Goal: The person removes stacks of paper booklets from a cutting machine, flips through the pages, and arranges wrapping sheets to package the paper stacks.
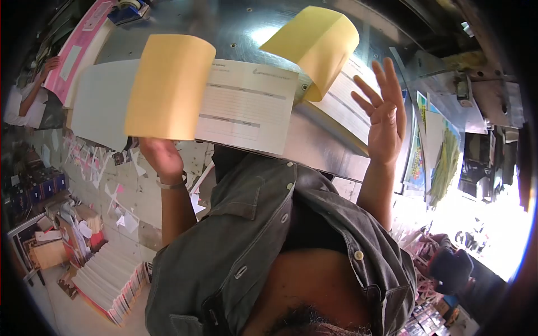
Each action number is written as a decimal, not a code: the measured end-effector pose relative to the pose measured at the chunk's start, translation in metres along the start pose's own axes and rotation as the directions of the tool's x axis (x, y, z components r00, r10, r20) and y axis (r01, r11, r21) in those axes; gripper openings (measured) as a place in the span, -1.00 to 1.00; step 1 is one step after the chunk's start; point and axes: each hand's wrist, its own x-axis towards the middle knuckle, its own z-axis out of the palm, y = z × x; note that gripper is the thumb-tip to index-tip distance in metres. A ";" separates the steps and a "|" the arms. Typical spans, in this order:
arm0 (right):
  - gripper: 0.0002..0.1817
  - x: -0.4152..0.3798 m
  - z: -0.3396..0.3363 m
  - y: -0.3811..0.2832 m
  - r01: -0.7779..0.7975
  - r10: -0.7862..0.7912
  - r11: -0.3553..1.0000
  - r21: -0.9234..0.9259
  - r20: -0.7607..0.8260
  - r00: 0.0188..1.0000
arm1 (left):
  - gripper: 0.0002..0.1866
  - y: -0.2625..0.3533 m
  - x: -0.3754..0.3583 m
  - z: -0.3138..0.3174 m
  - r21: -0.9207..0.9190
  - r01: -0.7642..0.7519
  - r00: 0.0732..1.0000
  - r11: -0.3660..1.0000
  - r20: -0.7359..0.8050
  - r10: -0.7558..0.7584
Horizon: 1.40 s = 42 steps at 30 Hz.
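A curled yellow sheet (168, 89) rises over a printed form pad (249, 106) on the metal table. My left hand (162, 158) is at the sheet's lower edge, its fingers hidden behind the paper; I cannot tell whether they grip it. On the right, my right hand (386, 115) is raised with its fingers spread and nothing in it. It is beside a second printed pad (350, 103), above which another yellow sheet (316, 47) bends in the air. White paper (101, 95) lies to the left of the first pad.
A pink-covered stack (78, 47) lies at the table's far left, where another person's hand (50, 64) touches it. Paper scraps (120, 210) litter the floor. A stack of bound papers (109, 283) stands lower left. Colourful printed sheets (428, 148) are at the right.
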 end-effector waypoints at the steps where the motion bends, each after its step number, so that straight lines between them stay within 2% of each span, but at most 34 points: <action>1: 0.01 0.000 -0.003 -0.002 0.036 -0.037 0.999 -0.037 -0.031 0.999 | -0.31 0.008 -0.004 -0.006 0.164 0.063 0.993 0.984 0.084 -0.078; 2: 0.01 -0.001 -0.005 -0.005 0.070 -0.074 0.995 -0.076 -0.061 0.995 | -0.32 0.009 -0.004 -0.005 0.277 -0.089 0.972 0.957 0.233 0.023; 4: -0.01 -0.004 -0.006 -0.013 0.137 -0.160 0.979 -0.149 -0.161 0.974 | -0.35 0.050 0.024 0.024 0.406 -0.420 0.829 0.811 0.536 0.161; 6: -0.08 -0.007 -0.010 -0.015 0.226 -0.294 0.928 -0.295 -0.211 0.932 | -0.35 0.051 0.025 0.022 0.504 -0.487 0.761 0.713 0.646 0.063; 8: -0.08 -0.011 -0.013 -0.022 0.322 -0.450 0.849 -0.420 -0.253 0.856 | -0.19 0.051 0.023 0.017 0.522 -0.525 0.724 0.672 0.689 0.031; 10: -0.08 -0.016 -0.015 -0.032 0.423 -0.643 0.693 -0.584 -0.236 0.728 | -0.01 0.045 0.019 0.012 0.502 -0.369 0.814 0.782 0.581 0.012; 11: 0.01 -0.022 -0.010 -0.038 0.465 -0.670 0.708 -0.531 -0.300 0.679 | 0.09 0.041 0.017 0.009 0.481 -0.287 0.853 0.828 0.522 -0.008; 12: -0.16 -0.024 -0.004 -0.041 0.571 -0.776 0.614 -0.545 -0.282 0.565 | 0.19 0.033 0.014 0.002 0.461 -0.219 0.867 0.860 0.496 -0.045; 13: -0.24 -0.037 -0.008 -0.034 0.689 -0.787 0.592 -0.418 -0.118 0.605 | 0.29 0.026 0.012 -0.004 0.438 -0.149 0.878 0.887 0.471 -0.085; 14: -0.32 -0.051 -0.010 -0.034 0.673 -0.698 0.673 -0.307 0.037 0.715 | 0.39 0.020 0.009 -0.009 0.412 -0.079 0.885 0.908 0.447 -0.126; 15: -0.39 -0.064 -0.010 -0.034 0.609 -0.579 0.761 -0.223 0.191 0.793 | 0.42 0.021 0.007 -0.009 0.355 0.051 0.878 0.933 0.430 -0.212; 16: -0.46 -0.070 -0.002 -0.039 0.397 -0.316 0.893 -0.212 0.335 0.888 | 0.39 0.020 0.005 -0.009 0.330 0.161 0.855 0.930 0.424 -0.298; 17: -0.45 -0.069 0.011 -0.037 0.123 -0.001 0.947 -0.297 0.380 0.925 | 0.37 0.019 0.001 -0.010 0.305 0.268 0.825 0.914 0.417 -0.381; 18: -0.42 -0.069 0.022 -0.034 -0.145 0.310 0.908 -0.392 0.400 0.863 | 0.36 0.017 -0.004 -0.011 0.279 0.373 0.790 0.885 0.406 -0.461; 19: -0.37 -0.070 0.028 -0.023 -0.151 0.344 0.888 -0.435 0.409 0.845 | 0.26 0.015 -0.007 -0.010 0.252 0.337 0.819 0.907 0.398 -0.414; 21: -0.24 -0.076 0.040 0.001 -0.156 0.414 0.840 -0.520 0.428 0.803 | 0.18 0.015 -0.011 -0.010 0.255 0.347 0.833 0.903 0.359 -0.421; 22: -0.18 -0.075 0.045 0.003 -0.233 0.431 0.874 -0.426 0.458 0.777 | 0.15 0.013 -0.014 -0.011 0.254 0.353 0.840 0.900 0.337 -0.425; 23: -0.12 -0.073 0.052 0.003 -0.314 0.447 0.890 -0.332 0.489 0.749 | 0.02 0.006 -0.020 -0.013 0.262 0.333 0.857 0.906 0.317 -0.406; 24: -0.05 -0.072 0.057 0.003 -0.397 0.462 0.886 -0.238 0.519 0.719 | 0.01 0.007 -0.022 -0.014 0.271 0.328 0.866 0.905 0.296 -0.403; 27: 0.04 -0.070 0.065 0.022 -0.443 0.435 0.888 -0.127 0.547 0.715 | -0.06 0.010 -0.026 -0.009 0.274 0.293 0.909 0.916 0.216 -0.356; 30: 0.07 -0.070 0.087 0.035 -0.455 0.431 0.887 -0.082 0.499 0.751 | -0.09 0.010 -0.028 -0.005 0.302 0.262 0.942 0.916 0.125 -0.311; 33: 0.04 -0.056 0.109 0.033 -0.425 0.381 0.905 0.020 0.407 0.830 | -0.12 0.011 -0.029 0.002 0.299 0.250 0.959 0.921 0.052 -0.277; 36: -0.01 -0.043 0.117 0.045 -0.381 0.359 0.924 -0.025 0.402 0.842 | -0.16 0.007 -0.033 -0.003 0.314 0.259 0.956 0.913 0.054 -0.290; 38: -0.06 -0.036 0.121 0.055 -0.291 0.279 0.956 -0.033 0.396 0.875 | -0.19 0.009 -0.034 0.001 0.324 0.267 0.956 0.908 0.030 -0.292; 42: -0.17 -0.033 0.126 0.067 -0.214 0.230 0.973 -0.083 0.330 0.916 | -0.21 0.012 -0.035 0.006 0.397 0.203 0.977 0.895 -0.026 -0.210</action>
